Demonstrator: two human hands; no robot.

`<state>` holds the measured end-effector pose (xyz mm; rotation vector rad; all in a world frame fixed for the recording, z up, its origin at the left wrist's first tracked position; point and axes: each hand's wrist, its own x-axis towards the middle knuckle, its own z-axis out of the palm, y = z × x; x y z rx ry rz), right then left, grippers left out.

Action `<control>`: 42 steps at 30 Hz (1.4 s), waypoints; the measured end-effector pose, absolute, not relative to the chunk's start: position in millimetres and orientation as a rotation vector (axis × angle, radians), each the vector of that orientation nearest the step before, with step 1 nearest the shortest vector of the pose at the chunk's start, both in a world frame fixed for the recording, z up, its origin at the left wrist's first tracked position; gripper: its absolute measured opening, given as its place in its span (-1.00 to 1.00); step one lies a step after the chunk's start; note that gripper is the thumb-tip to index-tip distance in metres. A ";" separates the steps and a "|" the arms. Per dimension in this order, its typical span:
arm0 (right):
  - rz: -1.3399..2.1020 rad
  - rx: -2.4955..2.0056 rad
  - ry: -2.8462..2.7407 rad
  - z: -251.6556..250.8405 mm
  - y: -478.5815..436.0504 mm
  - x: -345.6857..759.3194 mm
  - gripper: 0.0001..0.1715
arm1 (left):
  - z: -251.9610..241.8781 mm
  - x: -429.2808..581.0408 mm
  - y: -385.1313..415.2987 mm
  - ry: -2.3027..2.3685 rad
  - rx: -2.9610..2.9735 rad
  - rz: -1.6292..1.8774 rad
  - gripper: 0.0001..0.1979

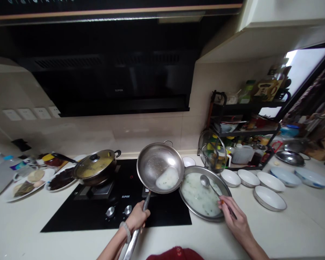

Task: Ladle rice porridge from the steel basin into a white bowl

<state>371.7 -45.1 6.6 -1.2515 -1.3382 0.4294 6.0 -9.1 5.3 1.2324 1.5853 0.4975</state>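
A kitchen bench (287, 231) is seen from above, with a black cooktop (168, 213) set into it towards the left.

The left hand (137, 216) is closed around the long metal handle of a steel wok (160, 168), which is held tilted over the right edge of the cooktop. A small pool of pale, thin porridge is collected at the wok's lower lip, just beside a wide steel basin (203, 193). The basin is placed on the bench at the cooktop's right edge and is filled with the same pale liquid.

The right hand (234, 216) is closed on the handle of a metal ladle (206, 180), whose bowl is rested in the basin's liquid.

On the left burner a dark pot covered by a glass lid (96, 167) is seen. Plates of dark and pale food (40, 180) are spread along the bench's left edge. A row of white bowls (260, 182) is set out to the right of the basin. A black rack of bottles and jars (243, 137) is stood at the back right corner.
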 end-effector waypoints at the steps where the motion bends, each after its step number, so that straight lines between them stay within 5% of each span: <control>1: 0.454 -1.290 -1.279 5.6 -44.1 372.1 -0.75 | 4.5 5.7 -8.8 1.585 1.235 0.499 -0.86; 9: 0.677 -1.183 -0.322 14.4 -21.7 374.1 -0.72 | 2.4 3.7 -8.0 1.576 1.258 0.508 -0.86; 29: 0.668 -1.138 -1.349 16.7 35.0 274.2 -0.70 | -3.8 3.0 -6.0 1.585 1.230 0.524 -0.84; 42: 0.842 -1.321 -0.991 14.9 47.3 272.5 -0.71 | -3.1 2.3 -6.4 1.584 1.235 0.514 -0.84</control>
